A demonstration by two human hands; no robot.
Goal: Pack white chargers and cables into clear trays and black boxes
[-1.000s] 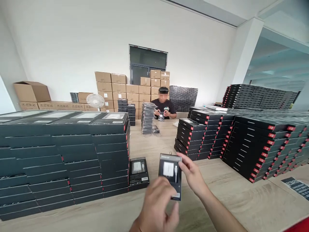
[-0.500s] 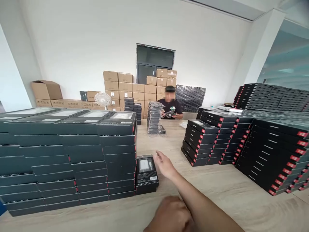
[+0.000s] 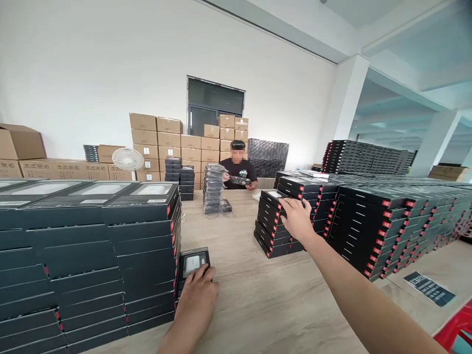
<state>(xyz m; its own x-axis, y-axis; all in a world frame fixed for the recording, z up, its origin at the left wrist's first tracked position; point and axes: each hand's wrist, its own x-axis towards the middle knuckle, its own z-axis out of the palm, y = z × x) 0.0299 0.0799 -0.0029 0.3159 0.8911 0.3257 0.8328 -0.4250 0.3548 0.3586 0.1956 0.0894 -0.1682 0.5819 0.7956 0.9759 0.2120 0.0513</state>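
My left hand (image 3: 199, 292) lies on a black product box (image 3: 190, 261) with a clear window and a white item inside. Its fingers are loosely bent over the box's top and right side, not closed around it. That box stands against the right end of a tall block of stacked black boxes (image 3: 143, 265). My right hand (image 3: 298, 220) is stretched out to the front stack of black boxes (image 3: 267, 226) on the right. Fingers and thumb are apart over the stack's upper box (image 3: 273, 194), and the hand partly covers it.
Across the table (image 3: 236, 305) a person (image 3: 239, 172) holds a dark package beside a stack of wrapped packages (image 3: 214, 189). More black boxes (image 3: 359, 226) fill the right side. A fan (image 3: 128, 160) and cartons (image 3: 167, 145) stand behind; a red stool (image 3: 459, 327) is lower right.
My view has turned right. My right hand has gone from beside the small box to the right stack. My left hand has moved from the near table edge onto the small box.
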